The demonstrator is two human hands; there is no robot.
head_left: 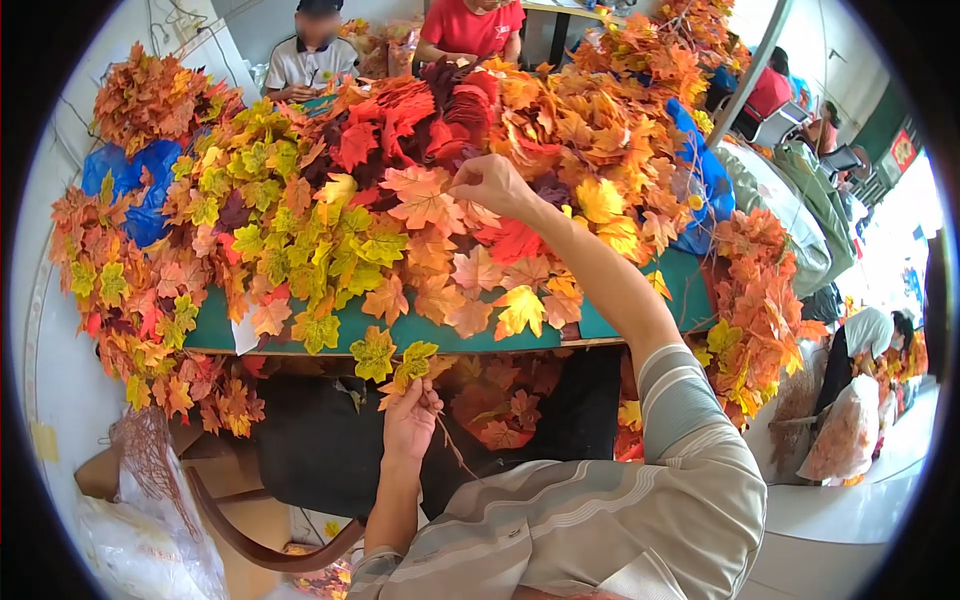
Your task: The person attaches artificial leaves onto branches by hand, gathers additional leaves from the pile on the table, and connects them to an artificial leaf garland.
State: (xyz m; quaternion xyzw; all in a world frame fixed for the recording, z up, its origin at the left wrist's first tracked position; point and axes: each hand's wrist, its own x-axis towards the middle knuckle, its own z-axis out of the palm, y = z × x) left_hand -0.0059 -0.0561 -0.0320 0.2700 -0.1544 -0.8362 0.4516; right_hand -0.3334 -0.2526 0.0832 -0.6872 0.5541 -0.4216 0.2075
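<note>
My left hand (411, 418), fingers closed, grips a thin brown stem (455, 448) near my lap. Yellow-green artificial maple leaves (413, 364) stick out above its fingertips. My right hand (495, 187) reaches over the heap with thumb and fingers pinched at the edge of a peach-orange maple leaf (422, 196). Around it lie bundled red leaves (390, 125), orange leaves (560, 110) and yellow leaves (601, 201). To the left spreads a pile of yellow-green leaves (345, 255).
The green tabletop (640, 290) shows along its front edge. Blue plastic bags (147, 190) sit among the leaves. Two people work across the table, one in a red shirt (480, 30). A clear plastic bag (150, 530) stands at lower left. Leafy branches (755, 290) hang at the right.
</note>
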